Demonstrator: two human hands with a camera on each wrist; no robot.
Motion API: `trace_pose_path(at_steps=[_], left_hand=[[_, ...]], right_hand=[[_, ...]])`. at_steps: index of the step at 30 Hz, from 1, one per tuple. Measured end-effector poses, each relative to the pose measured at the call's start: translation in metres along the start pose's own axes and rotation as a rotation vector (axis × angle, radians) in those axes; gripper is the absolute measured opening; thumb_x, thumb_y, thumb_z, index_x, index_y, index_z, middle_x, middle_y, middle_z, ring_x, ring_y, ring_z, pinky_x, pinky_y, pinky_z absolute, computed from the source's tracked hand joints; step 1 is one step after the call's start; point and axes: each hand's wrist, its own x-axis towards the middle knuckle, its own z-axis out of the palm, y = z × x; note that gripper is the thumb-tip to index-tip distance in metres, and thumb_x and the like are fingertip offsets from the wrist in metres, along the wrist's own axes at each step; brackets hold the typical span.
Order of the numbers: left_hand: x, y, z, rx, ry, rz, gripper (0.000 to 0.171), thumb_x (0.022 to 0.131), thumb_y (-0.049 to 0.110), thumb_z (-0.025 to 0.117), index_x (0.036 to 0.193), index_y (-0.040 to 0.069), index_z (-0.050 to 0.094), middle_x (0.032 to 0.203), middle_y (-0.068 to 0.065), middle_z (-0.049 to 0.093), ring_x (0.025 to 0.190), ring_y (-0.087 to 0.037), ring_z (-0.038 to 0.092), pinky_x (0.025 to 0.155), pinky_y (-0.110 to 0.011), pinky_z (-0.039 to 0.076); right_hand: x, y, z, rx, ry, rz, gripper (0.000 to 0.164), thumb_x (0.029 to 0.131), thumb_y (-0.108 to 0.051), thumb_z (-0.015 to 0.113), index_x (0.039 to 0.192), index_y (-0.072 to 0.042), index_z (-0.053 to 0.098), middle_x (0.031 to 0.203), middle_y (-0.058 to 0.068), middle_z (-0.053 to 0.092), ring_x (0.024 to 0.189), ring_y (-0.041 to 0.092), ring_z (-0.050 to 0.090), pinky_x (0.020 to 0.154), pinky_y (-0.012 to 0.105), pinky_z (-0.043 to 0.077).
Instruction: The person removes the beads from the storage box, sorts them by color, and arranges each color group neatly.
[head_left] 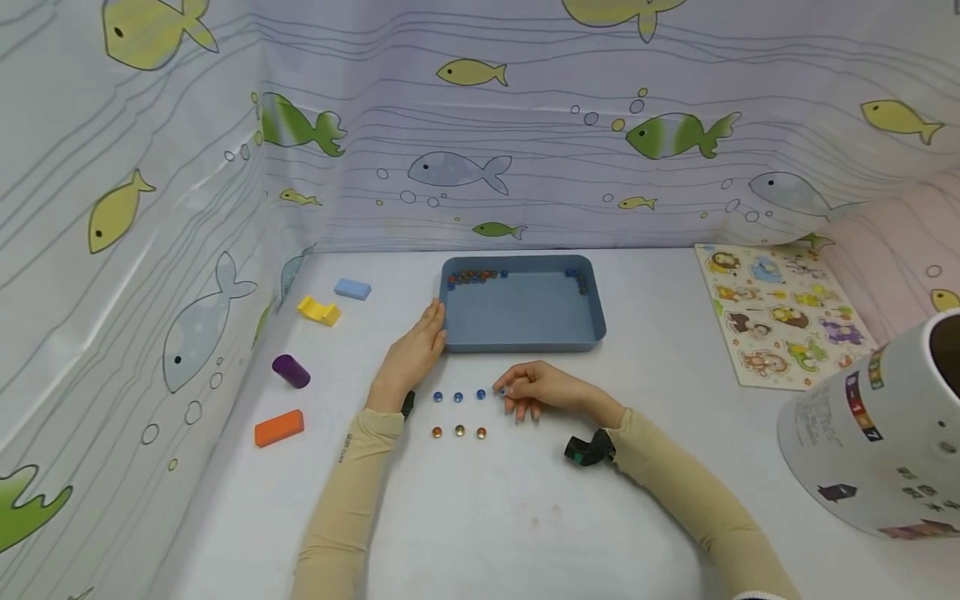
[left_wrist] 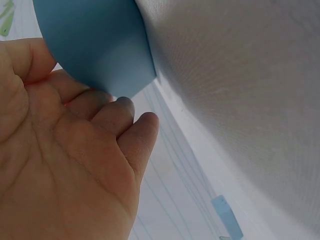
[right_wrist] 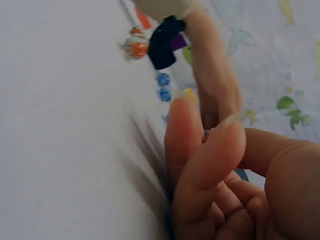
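Observation:
My left hand (head_left: 415, 357) rests against the near left side of a blue-grey tray (head_left: 525, 346), its fingers extended along the wall. In the left wrist view those relaxed fingers touch the tray's outer side (left_wrist: 95, 45). My right hand (head_left: 547, 388) holds a blue marble (head_left: 502, 390) at its fingertips, low over the table and in line with a row of three blue marbles (head_left: 458, 397). Nearer me lies a row of three amber marbles (head_left: 460, 431). In the right wrist view the fingers (right_wrist: 210, 160) hide most of the held marble.
Inside the tray, several amber and blue marbles (head_left: 474, 276) line the back left corner and others (head_left: 577, 277) the back right. Light blue, yellow, purple (head_left: 291, 372) and orange blocks (head_left: 279, 428) lie left. A picture board (head_left: 780, 317) and white bucket (head_left: 862, 442) stand right.

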Motion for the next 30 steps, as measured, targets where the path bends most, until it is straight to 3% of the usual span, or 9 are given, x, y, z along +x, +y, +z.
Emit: trace_pose_path(at_steps=[5,13,20,24,30], left_hand=[[0.001,0.000,0.000,0.001,0.004,0.003,0.056,0.106,0.025,0.035,0.154,0.004,0.017,0.164,-0.010,0.011,0.151,-0.027,0.017,0.121,-0.045,0.024],[0.000,-0.001,0.001,0.005,-0.004,0.004,0.056,0.106,0.026,0.034,0.154,0.004,0.017,0.163,-0.010,0.011,0.150,-0.027,0.017,0.121,-0.045,0.023],[0.000,0.000,0.001,0.010,-0.008,0.002,0.055,0.106,0.026,0.034,0.154,0.005,0.017,0.164,-0.009,0.010,0.150,-0.026,0.017,0.121,-0.045,0.023],[-0.001,0.000,0.001,0.013,0.000,0.001,0.055,0.106,0.026,0.034,0.154,0.005,0.018,0.164,-0.009,0.011,0.150,-0.026,0.017,0.121,-0.045,0.024],[-0.002,0.000,0.001,0.004,0.007,0.006,0.056,0.106,0.025,0.035,0.154,0.004,0.018,0.163,-0.009,0.010,0.150,-0.027,0.017,0.121,-0.045,0.024]], right_hand=[[0.002,-0.001,0.009,-0.152,0.069,-0.020,0.025,0.099,-0.008,0.050,0.121,0.002,0.059,0.073,0.004,0.065,0.047,0.009,0.056,0.043,0.022,0.047],[0.002,0.000,0.012,-0.281,0.121,-0.011,0.023,0.097,-0.006,0.049,0.114,-0.006,0.064,0.063,0.002,0.058,0.040,0.010,0.051,0.040,0.025,0.047],[-0.003,-0.006,-0.001,-0.180,0.062,-0.017,0.029,0.100,-0.009,0.047,0.125,-0.002,0.058,0.069,0.003,0.059,0.047,0.010,0.053,0.045,0.024,0.047],[-0.009,-0.020,-0.015,-0.155,0.081,-0.027,0.032,0.101,-0.012,0.046,0.130,-0.001,0.056,0.075,0.005,0.061,0.056,0.013,0.055,0.050,0.026,0.047],[-0.013,-0.046,-0.046,-0.109,0.131,-0.063,0.039,0.102,-0.016,0.045,0.135,0.004,0.051,0.086,0.007,0.061,0.074,0.026,0.059,0.069,0.038,0.054]])
